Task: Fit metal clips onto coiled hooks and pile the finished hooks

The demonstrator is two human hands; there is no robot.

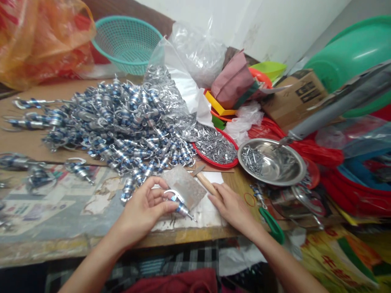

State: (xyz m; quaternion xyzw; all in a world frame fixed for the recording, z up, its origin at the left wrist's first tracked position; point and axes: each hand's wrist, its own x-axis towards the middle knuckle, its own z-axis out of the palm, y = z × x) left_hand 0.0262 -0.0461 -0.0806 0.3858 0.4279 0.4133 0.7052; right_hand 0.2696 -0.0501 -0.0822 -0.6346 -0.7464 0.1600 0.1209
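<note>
My left hand (152, 202) pinches a silver and blue metal hook bolt (181, 207) between thumb and fingers. The bolt lies tilted over the near edge of a flat metal plate (185, 187), its thin tip pointing right. My right hand (231, 205) is closed around the wooden handle of a small hammer (206, 182). The hammer's dark head rests at the plate's far right corner. Just behind my left hand spreads a large heap of similar hook bolts (122, 114).
Small metal pieces fill a red tray (229, 165); a steel bowl (271, 179) with more stands right of it. A grey bar (339, 101) slants over the bowl. Green-handled tool (273, 226) lies at the right edge. Behind are a turquoise basket (130, 42) and plastic bags (198, 49).
</note>
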